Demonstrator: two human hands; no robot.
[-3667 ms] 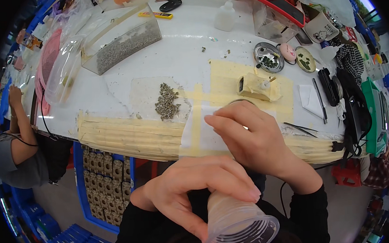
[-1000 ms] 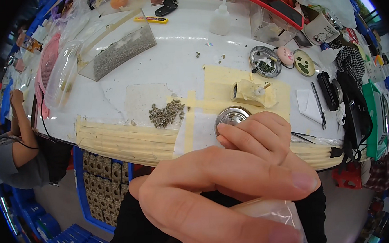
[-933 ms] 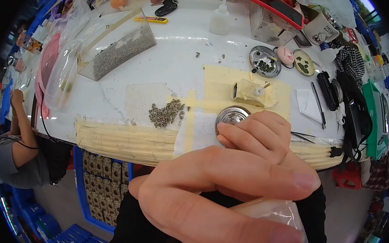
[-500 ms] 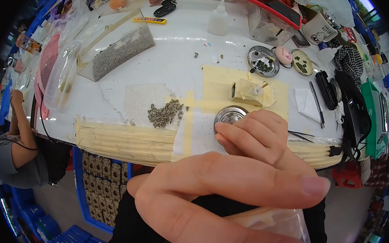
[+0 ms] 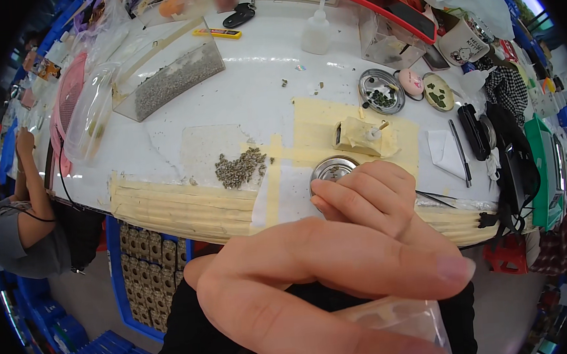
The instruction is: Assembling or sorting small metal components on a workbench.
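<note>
My left hand [image 5: 283, 269] is very large in the lower middle, close to the camera. Two of its fingers reach right with a gap between them. Clear plastic [image 5: 405, 320] shows in that gap, behind the fingers; whether they touch it is hidden. Farther off, my right hand [image 5: 377, 197] has its fingers curled into a pinch at the front right rim of a small round metal dish [image 5: 327, 167]. What the pinch holds, if anything, cannot be made out. Left of the dish lies a heap of small grey-green pieces [image 5: 240, 167].
Behind the dish stands a tape-covered block [image 5: 359, 137]. A clear tray of grey granules [image 5: 175, 82] is at the back left, a white squeeze bottle [image 5: 315, 31] at the back. Dishes of dark green bits [image 5: 381, 96] and a phone [image 5: 390, 11] are at right. Another person [image 5: 24, 228] sits at left.
The table scene has shifted very slightly in the picture. My left fingertips sit slightly farther left; my right hand keeps its pinch by the dish.
</note>
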